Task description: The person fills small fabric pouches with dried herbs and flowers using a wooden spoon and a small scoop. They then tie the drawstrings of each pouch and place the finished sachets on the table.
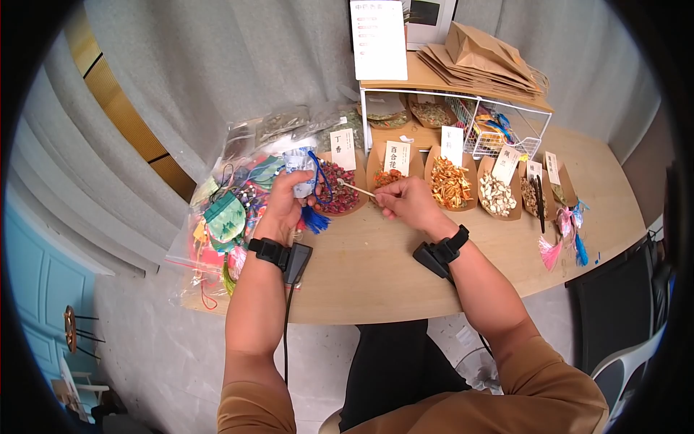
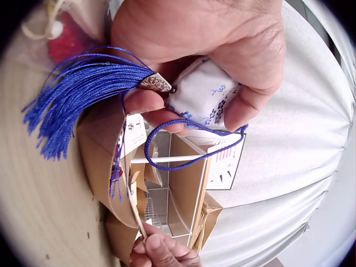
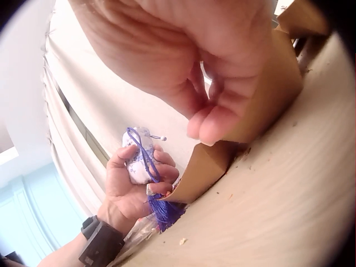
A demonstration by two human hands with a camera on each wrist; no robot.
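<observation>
My left hand [image 1: 282, 202] holds a white sachet with blue flower print [image 2: 203, 94] between thumb and fingers. From the sachet hang a looped blue cord [image 2: 194, 164] and a blue tassel [image 2: 67, 100] with a silver-coloured cap. With thumb and fingertips, my right hand [image 1: 408, 202] pinches a thin, pale wooden spoon [image 1: 358, 189]. Its far end points left, over the paper tray of dried rosebuds [image 1: 338, 195], close to the sachet. In the right wrist view the right fingers hide the spoon.
Paper trays of orange petals [image 1: 452, 184], white slices [image 1: 497, 194] and other dried herbs line up rightward, with label cards. At left lies a plastic bag of colourful sachets [image 1: 224, 217]. Behind stands a shelf [image 1: 463, 90] bearing paper bags [image 1: 484, 58]. Black tweezers [image 1: 540, 206] rest on a right-hand tray.
</observation>
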